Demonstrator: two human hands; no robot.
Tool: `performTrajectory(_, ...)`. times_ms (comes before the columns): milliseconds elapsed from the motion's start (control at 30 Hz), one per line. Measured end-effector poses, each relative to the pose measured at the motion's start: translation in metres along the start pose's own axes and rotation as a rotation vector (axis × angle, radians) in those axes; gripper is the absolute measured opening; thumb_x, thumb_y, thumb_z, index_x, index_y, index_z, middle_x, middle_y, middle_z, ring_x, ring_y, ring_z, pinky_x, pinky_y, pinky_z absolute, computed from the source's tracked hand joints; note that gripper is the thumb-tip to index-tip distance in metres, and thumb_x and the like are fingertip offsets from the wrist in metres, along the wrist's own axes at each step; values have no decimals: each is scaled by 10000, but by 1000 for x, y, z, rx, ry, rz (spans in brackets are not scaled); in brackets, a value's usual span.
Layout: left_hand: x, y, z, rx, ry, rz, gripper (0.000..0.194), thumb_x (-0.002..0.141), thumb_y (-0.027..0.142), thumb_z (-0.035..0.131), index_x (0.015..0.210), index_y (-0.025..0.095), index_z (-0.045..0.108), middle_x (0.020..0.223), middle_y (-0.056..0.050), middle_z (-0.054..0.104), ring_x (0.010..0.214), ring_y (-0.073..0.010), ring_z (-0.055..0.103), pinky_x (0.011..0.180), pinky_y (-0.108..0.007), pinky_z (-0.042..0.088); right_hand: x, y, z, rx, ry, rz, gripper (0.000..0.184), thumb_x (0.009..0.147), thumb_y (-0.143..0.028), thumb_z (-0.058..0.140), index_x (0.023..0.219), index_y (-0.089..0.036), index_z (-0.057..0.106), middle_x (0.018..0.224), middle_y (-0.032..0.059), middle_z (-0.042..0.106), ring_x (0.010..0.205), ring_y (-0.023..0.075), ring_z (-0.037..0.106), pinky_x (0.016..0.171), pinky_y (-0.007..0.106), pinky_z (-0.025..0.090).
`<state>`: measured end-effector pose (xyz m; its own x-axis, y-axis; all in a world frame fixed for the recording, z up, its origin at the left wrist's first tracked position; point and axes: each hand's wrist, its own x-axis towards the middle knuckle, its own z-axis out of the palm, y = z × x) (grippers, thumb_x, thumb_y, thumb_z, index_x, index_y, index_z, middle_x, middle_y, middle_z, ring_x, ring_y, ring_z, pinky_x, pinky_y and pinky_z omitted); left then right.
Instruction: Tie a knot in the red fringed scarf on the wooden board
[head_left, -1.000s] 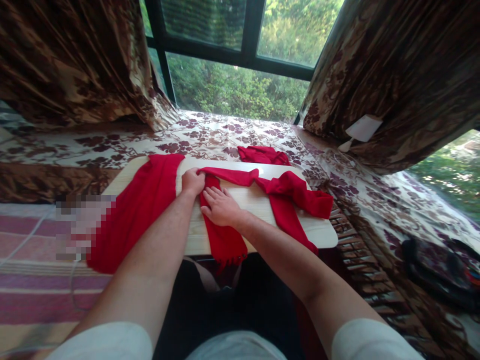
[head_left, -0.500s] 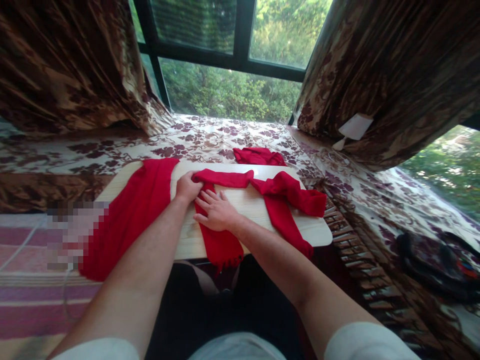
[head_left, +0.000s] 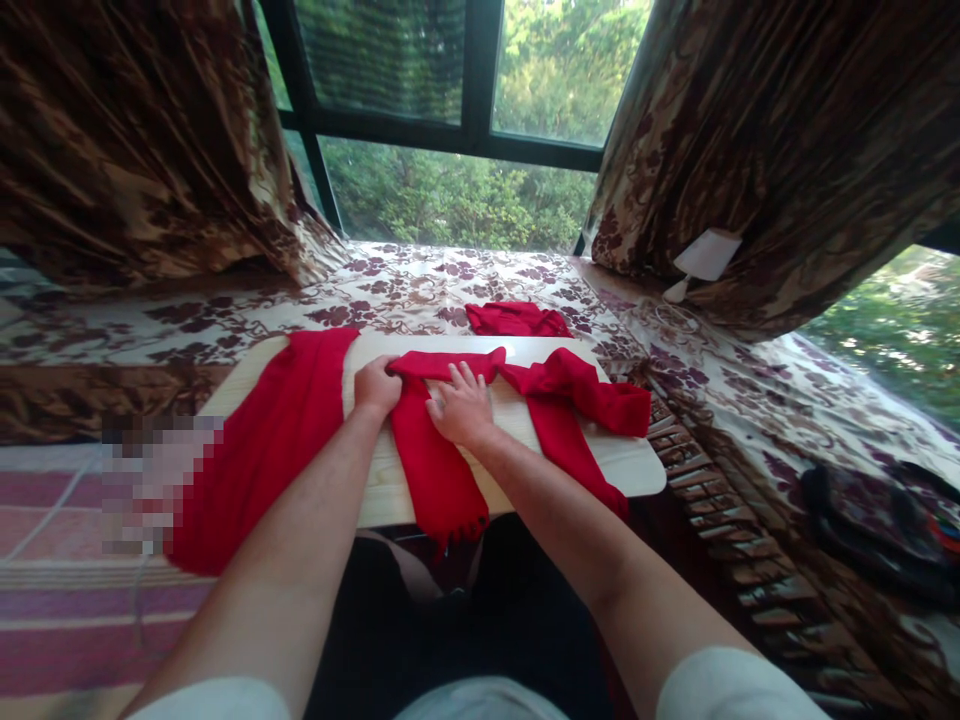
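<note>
A red scarf (head_left: 436, 465) lies folded at an angle on a pale wooden board (head_left: 367, 490), its fringed end hanging over the near edge. My left hand (head_left: 377, 386) is closed on the scarf's upper left corner, where the strip bends to the right. My right hand (head_left: 463, 405) rests with spread fingers, fingertips on the horizontal strip and palm over the board, holding nothing. Rightward the strip runs into a twisted, bunched part (head_left: 570, 385) and another length slanting down to the near edge. A wider red cloth (head_left: 262, 450) covers the board's left end.
Another piece of red cloth (head_left: 517, 319) lies behind the board on the floral cover (head_left: 405, 275). A small white lamp (head_left: 709, 255) stands at the right by the curtain. A dark bag-like object (head_left: 870, 530) sits at the far right. Striped bedding (head_left: 60, 600) is at the left.
My right hand has moved right and away from me, off the slanting strip toward the horizontal one. My left hand stays at the corner, its fingers more closed. The view has tilted slightly.
</note>
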<state>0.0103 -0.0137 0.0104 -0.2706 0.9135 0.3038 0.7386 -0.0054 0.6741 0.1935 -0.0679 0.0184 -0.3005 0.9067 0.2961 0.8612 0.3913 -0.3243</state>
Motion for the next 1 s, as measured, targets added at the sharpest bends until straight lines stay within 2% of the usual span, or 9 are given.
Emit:
performTrajectory(133, 0, 1, 0, -7, 3, -35, 485, 733, 68, 571, 1182, 134, 740, 1171, -98, 749, 1123, -256, 680, 1005, -310, 496, 5, 21, -4, -56, -47, -75, 433, 966, -361, 512, 1332, -149, 607, 1534, 136, 483, 1476, 273, 333, 1227, 569, 155)
performTrajectory(300, 0, -2, 2, -71, -16, -48, 498, 702, 79, 603, 1183, 122, 727, 1146, -105, 753, 1081, -247, 693, 978, -304, 513, 7, 43, -19, -103, 10, -155, 492, 948, -245, 480, 1420, -119, 542, 1559, 133, 452, 1466, 248, 353, 1241, 488, 178)
performTrajectory(467, 1, -7, 1, -214, -121, -14, 630, 672, 105, 626, 1298, 167, 653, 1174, -70, 737, 1030, -202, 700, 918, -262, 533, 17, 54, -36, -113, 30, -193, 561, 898, -184, 489, 1449, -83, 513, 1575, 140, 425, 1451, 269, 371, 1230, 455, 241)
performTrajectory(567, 2, -10, 3, -172, -165, 43, 666, 648, 93, 631, 1310, 171, 639, 1183, -76, 731, 1030, -205, 696, 921, -265, 527, 26, 55, -43, -103, 60, -239, 584, 875, -146, 480, 1450, -50, 503, 1570, 156, 425, 1442, 271, 378, 1226, 426, 275)
performTrajectory(667, 1, -11, 5, -84, -122, 42, 579, 678, 122, 636, 1254, 175, 669, 1150, -79, 740, 1019, -221, 696, 926, -289, 523, 31, 56, -46, -99, 114, -285, 581, 870, -123, 463, 1440, -15, 500, 1541, 179, 452, 1437, 262, 378, 1233, 402, 282)
performTrajectory(800, 1, -8, 6, 37, -52, 26, 477, 698, 105, 602, 1161, 159, 704, 1084, -87, 748, 994, -239, 693, 909, -308, 524, 27, 61, -46, -106, 143, -305, 538, 895, -113, 433, 1418, -31, 529, 1502, 169, 496, 1415, 246, 404, 1232, 381, 288)
performTrajectory(867, 0, -6, 5, 92, -15, 24, 455, 702, 79, 569, 1127, 149, 714, 1051, -94, 750, 998, -247, 687, 908, -316, 521, 21, 64, -44, -125, 112, -321, 515, 906, -114, 430, 1401, -39, 550, 1486, 166, 515, 1403, 243, 418, 1225, 377, 292)
performTrajectory(1000, -1, -5, 2, 132, 2, 49, 449, 719, 55, 522, 1107, 151, 727, 1026, -101, 746, 1006, -251, 679, 921, -324, 515, 12, 72, -38, -205, -30, -332, 451, 886, -123, 468, 1295, -44, 642, 1426, 168, 574, 1379, 277, 440, 1192, 409, 322)
